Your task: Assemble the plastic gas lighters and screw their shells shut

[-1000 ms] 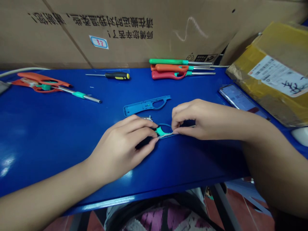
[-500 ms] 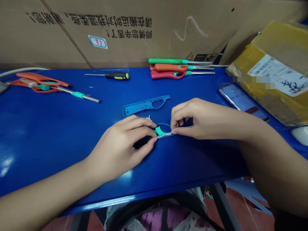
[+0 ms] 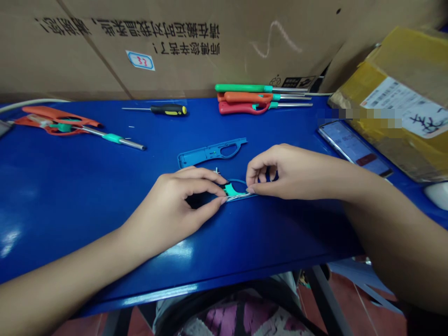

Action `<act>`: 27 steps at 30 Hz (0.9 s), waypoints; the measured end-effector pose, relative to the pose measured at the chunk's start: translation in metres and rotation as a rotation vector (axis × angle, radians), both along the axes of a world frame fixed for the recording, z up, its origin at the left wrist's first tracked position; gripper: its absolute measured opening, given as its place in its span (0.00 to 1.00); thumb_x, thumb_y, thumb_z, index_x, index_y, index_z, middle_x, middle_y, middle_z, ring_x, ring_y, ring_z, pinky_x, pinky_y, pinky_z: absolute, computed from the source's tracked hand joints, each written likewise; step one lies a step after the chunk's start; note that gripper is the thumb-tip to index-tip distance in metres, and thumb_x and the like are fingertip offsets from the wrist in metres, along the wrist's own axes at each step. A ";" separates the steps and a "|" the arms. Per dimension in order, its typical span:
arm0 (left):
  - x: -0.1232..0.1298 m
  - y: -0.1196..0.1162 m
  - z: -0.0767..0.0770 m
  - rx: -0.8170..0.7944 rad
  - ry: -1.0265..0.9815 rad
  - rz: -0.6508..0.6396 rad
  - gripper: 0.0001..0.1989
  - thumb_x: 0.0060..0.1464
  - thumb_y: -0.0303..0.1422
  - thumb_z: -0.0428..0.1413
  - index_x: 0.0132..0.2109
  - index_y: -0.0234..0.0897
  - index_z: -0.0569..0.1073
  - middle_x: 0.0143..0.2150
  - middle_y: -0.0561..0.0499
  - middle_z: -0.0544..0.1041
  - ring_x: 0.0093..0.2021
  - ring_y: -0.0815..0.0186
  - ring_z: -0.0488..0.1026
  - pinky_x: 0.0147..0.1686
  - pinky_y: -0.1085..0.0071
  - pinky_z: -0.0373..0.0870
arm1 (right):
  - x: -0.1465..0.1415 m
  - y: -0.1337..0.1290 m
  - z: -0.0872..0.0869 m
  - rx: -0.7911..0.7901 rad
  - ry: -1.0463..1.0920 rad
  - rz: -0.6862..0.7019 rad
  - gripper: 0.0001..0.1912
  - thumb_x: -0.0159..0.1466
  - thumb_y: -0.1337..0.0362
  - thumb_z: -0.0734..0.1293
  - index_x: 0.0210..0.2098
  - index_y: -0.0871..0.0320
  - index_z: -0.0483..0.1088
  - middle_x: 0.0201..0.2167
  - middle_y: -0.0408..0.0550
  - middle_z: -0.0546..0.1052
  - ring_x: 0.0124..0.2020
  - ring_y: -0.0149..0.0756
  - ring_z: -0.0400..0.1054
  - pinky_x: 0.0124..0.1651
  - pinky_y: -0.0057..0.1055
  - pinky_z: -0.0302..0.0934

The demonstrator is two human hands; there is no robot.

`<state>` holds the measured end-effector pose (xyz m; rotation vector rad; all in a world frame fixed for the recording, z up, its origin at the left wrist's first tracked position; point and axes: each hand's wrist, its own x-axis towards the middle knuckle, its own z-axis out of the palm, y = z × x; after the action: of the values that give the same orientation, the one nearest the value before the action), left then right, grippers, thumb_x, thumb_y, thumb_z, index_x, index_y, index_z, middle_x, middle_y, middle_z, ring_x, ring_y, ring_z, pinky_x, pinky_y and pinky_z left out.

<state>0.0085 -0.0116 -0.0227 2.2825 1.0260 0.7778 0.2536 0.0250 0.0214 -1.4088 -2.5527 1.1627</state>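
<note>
On the far left of the blue table (image 3: 87, 196) lies an orange lighter (image 3: 63, 122) with its body apart and its green inside part visible. A little to the right, a screwdriver (image 3: 168, 110) with black and yellow handle lies near the cardboard wall (image 3: 182, 70). In the near middle, the left hand (image 3: 178, 198) has its fingers curved down, and its thumb and fingertips grasp the left part of the near blue half-shell (image 3: 235, 179), which rests on the table between the two hands. The loose blue half-shell (image 3: 199, 156) lies just beyond this hand, and a small pale part (image 3: 216, 171) shows behind its fingers. In the near shell sits a green trigger (image 3: 233, 190), and along its near edge runs a thin white wire (image 3: 238, 197). The right hand (image 3: 285, 163) has thumb and forefinger pinched together, it seems on the right end of this wire. In my judgement, the wire could spring out if the pinch slips, or it could be crushed later if it lies across the shell's rim. The trigger could also jump out, if the left grasp tilts the shell. Farther right are the stacked lighters (image 3: 245, 97), then a phone (image 3: 353, 147) and a taped box (image 3: 406, 98).
</note>
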 end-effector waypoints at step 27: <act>0.004 0.001 0.002 -0.018 -0.042 -0.010 0.05 0.58 0.28 0.61 0.39 0.40 0.82 0.46 0.49 0.81 0.44 0.64 0.79 0.48 0.66 0.77 | 0.000 -0.001 0.003 0.057 0.039 0.087 0.07 0.65 0.61 0.67 0.34 0.55 0.77 0.33 0.42 0.80 0.34 0.33 0.72 0.36 0.30 0.62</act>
<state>0.0123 -0.0108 -0.0211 2.2450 0.9977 0.8056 0.2540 0.0244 0.0240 -1.2625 -2.6217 1.1077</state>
